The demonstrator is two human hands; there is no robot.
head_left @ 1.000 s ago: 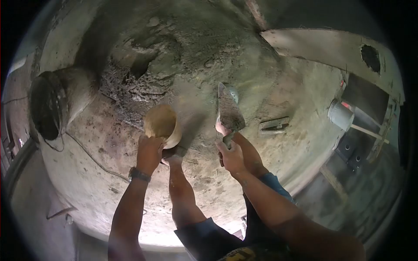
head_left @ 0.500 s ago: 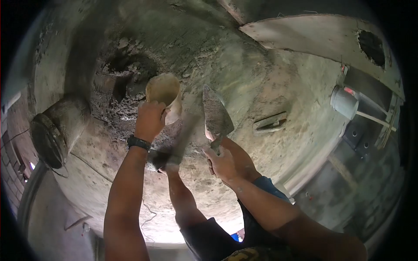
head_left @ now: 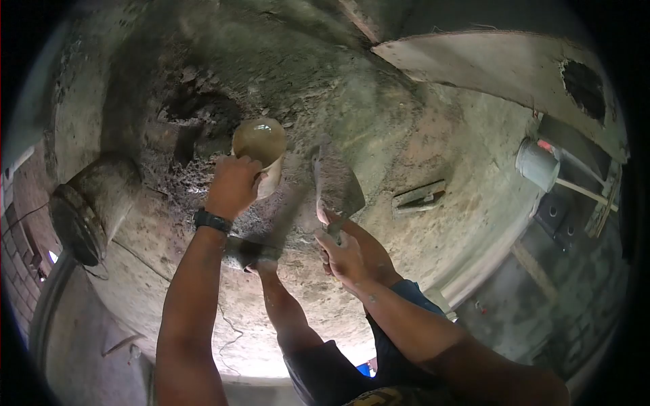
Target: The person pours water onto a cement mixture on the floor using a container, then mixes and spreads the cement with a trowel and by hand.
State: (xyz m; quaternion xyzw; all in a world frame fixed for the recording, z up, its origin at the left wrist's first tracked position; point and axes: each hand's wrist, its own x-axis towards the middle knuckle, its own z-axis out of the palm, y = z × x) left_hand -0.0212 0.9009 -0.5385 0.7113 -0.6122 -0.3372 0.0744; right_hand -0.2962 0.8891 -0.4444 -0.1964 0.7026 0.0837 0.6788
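Observation:
My left hand [head_left: 232, 186], with a dark watch at the wrist, is closed on the rim of a pale round container [head_left: 271, 177]. Liquid with a bright reflection shows inside it. My right hand [head_left: 347, 256] is wrapped round the handle of a pointed trowel [head_left: 338, 181], its blade directed away from me. Grey, lumpy wet mortar [head_left: 196, 159] lies to the left of the container, with a dark hollow in it. Both hands are above the rough floor, between and beyond my legs.
A large bucket [head_left: 115, 183] lies on its side at the left. A float [head_left: 418, 197] rests on the floor at the right. Farther right are a grey bucket [head_left: 537, 166] and a wooden strip [head_left: 582, 192]. A board with a hole [head_left: 501, 64] stands at the upper right.
The container has moved away from me, and its inside now shows liquid. The trowel has shifted slightly left. The view has also shifted. Both hands keep their hold.

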